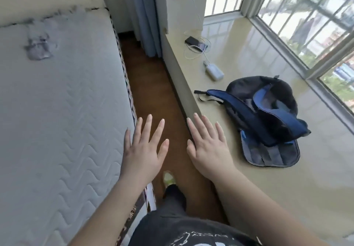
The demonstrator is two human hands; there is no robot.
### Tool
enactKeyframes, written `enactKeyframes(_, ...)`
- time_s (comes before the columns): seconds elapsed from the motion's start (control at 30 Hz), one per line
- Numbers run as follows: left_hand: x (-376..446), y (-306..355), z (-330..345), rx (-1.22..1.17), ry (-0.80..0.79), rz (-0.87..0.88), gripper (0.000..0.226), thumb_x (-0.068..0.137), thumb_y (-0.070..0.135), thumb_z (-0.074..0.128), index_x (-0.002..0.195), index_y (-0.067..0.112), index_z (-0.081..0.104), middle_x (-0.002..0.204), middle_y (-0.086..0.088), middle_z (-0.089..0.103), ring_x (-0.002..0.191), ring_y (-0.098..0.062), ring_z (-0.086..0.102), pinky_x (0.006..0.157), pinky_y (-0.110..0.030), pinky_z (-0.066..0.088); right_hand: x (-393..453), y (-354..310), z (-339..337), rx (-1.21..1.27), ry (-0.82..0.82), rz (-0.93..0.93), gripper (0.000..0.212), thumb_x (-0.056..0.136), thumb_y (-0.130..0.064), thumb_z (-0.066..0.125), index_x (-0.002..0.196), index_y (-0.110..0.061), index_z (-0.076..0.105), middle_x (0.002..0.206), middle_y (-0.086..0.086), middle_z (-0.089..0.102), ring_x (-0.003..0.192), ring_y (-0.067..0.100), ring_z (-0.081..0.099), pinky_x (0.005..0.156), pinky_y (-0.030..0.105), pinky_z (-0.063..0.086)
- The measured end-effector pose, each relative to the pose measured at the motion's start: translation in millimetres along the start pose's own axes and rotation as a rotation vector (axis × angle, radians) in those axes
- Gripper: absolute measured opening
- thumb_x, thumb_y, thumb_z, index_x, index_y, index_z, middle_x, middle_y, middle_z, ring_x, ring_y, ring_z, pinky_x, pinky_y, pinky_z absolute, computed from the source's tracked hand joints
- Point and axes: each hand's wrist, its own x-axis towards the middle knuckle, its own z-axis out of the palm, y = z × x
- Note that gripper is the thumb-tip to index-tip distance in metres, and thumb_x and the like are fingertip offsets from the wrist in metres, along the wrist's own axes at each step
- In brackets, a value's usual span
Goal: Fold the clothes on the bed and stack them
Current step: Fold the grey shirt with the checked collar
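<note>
Quilted white mattress (pixel 57 102) fills the bed; one small crumpled grey garment (pixel 39 47) lies near its far edge, likely light and limp, best pinched at its corners. Left hand (pixel 142 150) and right hand (pixel 207 150) hover spread, holding nothing, over the floor strip. One backpack (pixel 264 115) and one phone (pixel 195 42) rest on the window ledge (pixel 268 188)

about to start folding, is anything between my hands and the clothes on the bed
No clothes show in this view, so that cannot be judged. Left hand and right hand hang open over the floor; the mattress beside them looks bare.
</note>
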Motion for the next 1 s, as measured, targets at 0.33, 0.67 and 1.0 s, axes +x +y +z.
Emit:
enactKeyframes(0.33, 159.5, -102.3, -45.9, 0.009, 0.044, -0.156, 0.061, 0.095, 0.053, -0.005, 0.154, 0.038, 0.002, 0.164, -0.001, 0.011, 0.151, -0.026, 0.008, 0.118, -0.057, 0.010, 225.4, -27.2, -33.2, -0.010, 0.046, -0.138, 0.060, 0.100, -0.043, 0.023, 0.157, -0.030, 0.008, 0.164, -0.009, 0.000, 0.150, 0.011, -0.013, 0.118, 0.034, -0.014)
enactKeyframes(0.67, 344.4, -169.4, -68.0, 0.067, 0.079, -0.239, 0.061, 0.092, 0.038, 0.028, 0.153, 0.028, 0.027, 0.157, -0.005, 0.033, 0.145, -0.030, 0.029, 0.116, -0.053, 0.021, 433.7, -29.7, -27.6, 0.031, 0.024, -0.300, 0.059, 0.100, -0.048, 0.016, 0.156, -0.032, 0.009, 0.164, -0.009, 0.004, 0.150, 0.011, -0.013, 0.121, 0.036, -0.009)
enactKeyframes(1.0, 488.2, -210.9, -91.4, -0.001, 0.142, -0.398, 0.057, 0.095, 0.031, 0.047, 0.150, 0.024, 0.036, 0.154, -0.005, 0.038, 0.144, -0.028, 0.031, 0.115, -0.050, 0.024, 635.5, -23.1, -37.4, -0.004, -0.055, -0.438, 0.058, 0.101, -0.048, 0.019, 0.157, -0.031, 0.013, 0.164, -0.007, 0.008, 0.151, 0.014, -0.008, 0.122, 0.037, -0.006)
